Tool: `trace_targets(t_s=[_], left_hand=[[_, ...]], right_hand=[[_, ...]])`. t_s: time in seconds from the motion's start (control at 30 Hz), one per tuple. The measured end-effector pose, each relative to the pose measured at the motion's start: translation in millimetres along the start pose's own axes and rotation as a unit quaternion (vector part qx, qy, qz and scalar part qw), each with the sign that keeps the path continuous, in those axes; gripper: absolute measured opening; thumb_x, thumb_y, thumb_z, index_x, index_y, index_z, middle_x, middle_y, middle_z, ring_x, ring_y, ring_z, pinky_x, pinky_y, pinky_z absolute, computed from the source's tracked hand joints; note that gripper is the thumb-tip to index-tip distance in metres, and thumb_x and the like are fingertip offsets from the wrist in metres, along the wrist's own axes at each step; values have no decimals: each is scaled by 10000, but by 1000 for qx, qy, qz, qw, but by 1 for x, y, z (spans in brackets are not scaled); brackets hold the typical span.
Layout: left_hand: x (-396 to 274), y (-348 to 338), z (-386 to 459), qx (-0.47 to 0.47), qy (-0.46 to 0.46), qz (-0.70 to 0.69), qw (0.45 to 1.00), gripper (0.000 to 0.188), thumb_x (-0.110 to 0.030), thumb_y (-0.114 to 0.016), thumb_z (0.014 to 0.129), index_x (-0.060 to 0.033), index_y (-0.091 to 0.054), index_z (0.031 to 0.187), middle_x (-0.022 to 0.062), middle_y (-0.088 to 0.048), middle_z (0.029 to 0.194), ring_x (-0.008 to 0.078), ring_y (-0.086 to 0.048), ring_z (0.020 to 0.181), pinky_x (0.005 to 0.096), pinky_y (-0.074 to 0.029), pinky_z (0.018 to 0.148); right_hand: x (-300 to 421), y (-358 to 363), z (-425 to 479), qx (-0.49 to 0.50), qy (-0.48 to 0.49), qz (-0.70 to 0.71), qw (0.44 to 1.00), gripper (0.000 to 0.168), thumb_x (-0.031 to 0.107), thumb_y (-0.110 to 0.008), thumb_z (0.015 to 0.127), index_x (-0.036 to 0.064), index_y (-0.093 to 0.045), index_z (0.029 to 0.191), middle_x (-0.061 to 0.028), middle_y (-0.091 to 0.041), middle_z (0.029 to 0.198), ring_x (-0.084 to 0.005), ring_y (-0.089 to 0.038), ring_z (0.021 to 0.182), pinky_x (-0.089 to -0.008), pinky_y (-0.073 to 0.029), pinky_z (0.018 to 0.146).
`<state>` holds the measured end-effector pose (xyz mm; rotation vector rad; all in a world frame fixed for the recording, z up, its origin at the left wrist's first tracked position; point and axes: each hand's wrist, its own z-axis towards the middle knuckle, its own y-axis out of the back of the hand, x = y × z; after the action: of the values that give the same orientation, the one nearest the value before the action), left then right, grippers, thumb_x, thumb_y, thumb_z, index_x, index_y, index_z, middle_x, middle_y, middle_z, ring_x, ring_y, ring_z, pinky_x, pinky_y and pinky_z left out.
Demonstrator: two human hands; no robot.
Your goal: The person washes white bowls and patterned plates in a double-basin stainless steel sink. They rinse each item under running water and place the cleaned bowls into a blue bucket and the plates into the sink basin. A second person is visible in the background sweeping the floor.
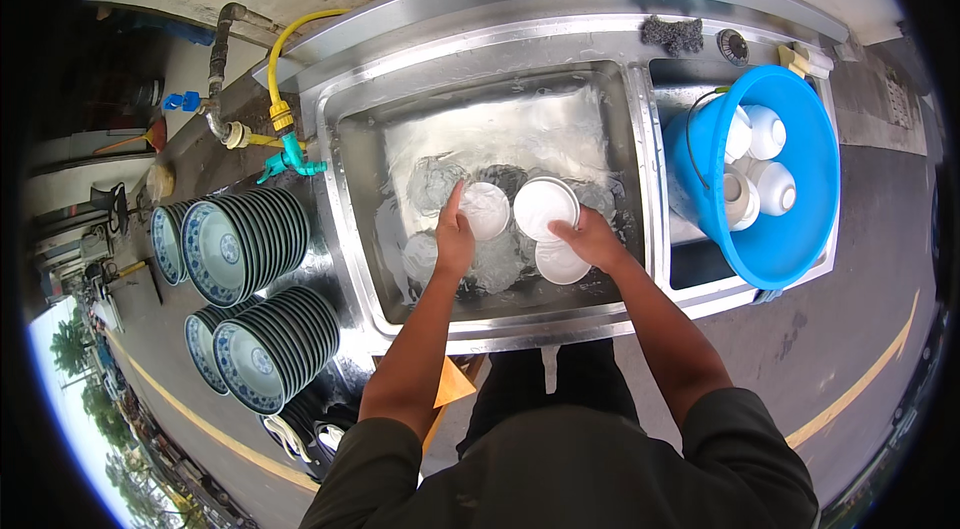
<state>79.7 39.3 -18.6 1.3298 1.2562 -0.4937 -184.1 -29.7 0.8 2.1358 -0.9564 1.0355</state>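
Observation:
Both my hands are over the water in the large basin of a stainless steel sink [643, 176]. With its thumb over the near rim, my right hand [598, 238] grips a short stack of small white dishes [541, 205]. My left hand [454, 238] holds a small white dish [487, 210] by its left side; the fingers under it are hidden. Another white dish [562, 264] lies just below the right hand's stack. Through the rippling water, more dishes [420, 256] show blurred on the basin's bottom.
A blue bucket [814, 229] with several white bowls [772, 187] leans tilted in the right basin. Steel wool [672, 35] and a drain strainer [733, 47] lie on the back ledge. Patterned plates [217, 251] stand in stacks at left, near a green tap [289, 160] on a yellow hose [279, 63].

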Motion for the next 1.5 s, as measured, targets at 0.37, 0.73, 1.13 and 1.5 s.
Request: trace_targets(t_s=[0.37,0.73,1.13,1.5], left_hand=[[1,-32,-7,96,132,-146,976,498,-231,-682,966,-8,-535,1386,148,-600,1323,220,-560,1223,329,-444,1031],[3,-13,-7,79,106,-164,978,631,9,-570,906,-86,-406,1508,114,-495,1454,212,-516,1290,327,-429,1053],[0,-41,3,152,129,-255,946,593,-151,-677,953,-161,-422,1488,91,-596,1289,180,-580,1125,355,-509,867],[38,-50,-6,91,370,-325,866,509,-257,-532,869,-104,-528,1354,64,-628,1255,220,-616,1051,392,-482,779]], right_hand=[[44,-14,-2,21,17,-155,988,637,534,-804,767,4,-662,1089,-207,-716,975,-368,-696,928,-428,-531,856],[37,23,-12,-80,24,-110,990,460,424,-615,939,18,-672,1146,-226,-718,1006,-396,-690,966,-458,-528,866],[55,-5,-6,56,-16,-268,962,506,484,-712,860,59,-691,1132,-204,-724,1010,-386,-696,961,-446,-536,862],[0,-31,12,-207,74,-90,971,422,112,-687,851,35,-581,1253,-215,-649,1149,-361,-646,1036,-425,-512,898]])
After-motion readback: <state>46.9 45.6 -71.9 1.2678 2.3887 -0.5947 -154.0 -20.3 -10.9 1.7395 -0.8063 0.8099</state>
